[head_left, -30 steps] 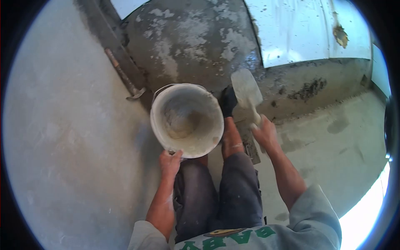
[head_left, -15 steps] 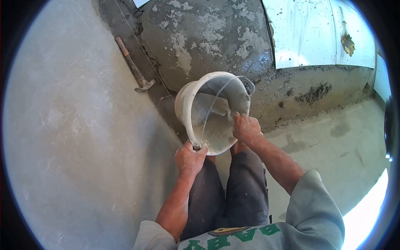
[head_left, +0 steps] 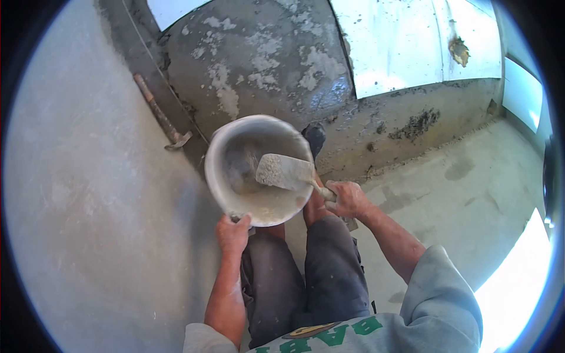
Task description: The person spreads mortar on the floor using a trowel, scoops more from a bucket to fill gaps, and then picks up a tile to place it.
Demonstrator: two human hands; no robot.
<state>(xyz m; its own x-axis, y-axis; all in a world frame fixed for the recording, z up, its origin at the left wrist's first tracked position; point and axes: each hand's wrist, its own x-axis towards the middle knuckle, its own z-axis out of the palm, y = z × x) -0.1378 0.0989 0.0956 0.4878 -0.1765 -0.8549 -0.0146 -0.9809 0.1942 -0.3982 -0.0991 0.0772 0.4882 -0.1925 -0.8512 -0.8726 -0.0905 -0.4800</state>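
My left hand (head_left: 233, 234) grips the near-left rim of a pale bucket (head_left: 219, 176), whose mouth faces up toward me. Some greyish residue lines the bucket's inner wall and bottom. In my right hand (head_left: 348, 199) is the handle of a trowel (head_left: 288, 172). Its flat, squarish blade points left across the bucket's mouth, with grey, grainy material on its left end. The right-hand fingers are wrapped round the handle just outside the bucket's right rim. The bucket is held in front of my knees and hides part of the floor.
A hammer (head_left: 160, 115) lies on the smooth floor to the left, beside a taut string (head_left: 141, 41). Ahead is a rough grey mortar surface (head_left: 194, 65) with lighter patches. White panels (head_left: 400, 47) stand at the upper right above a dirty ledge (head_left: 412, 126). A dark shoe (head_left: 315, 136) shows beyond the bucket.
The bucket has turned more upright and shifted left and slightly down in view. My right hand has drawn the trowel from inside the bucket to over its right rim.
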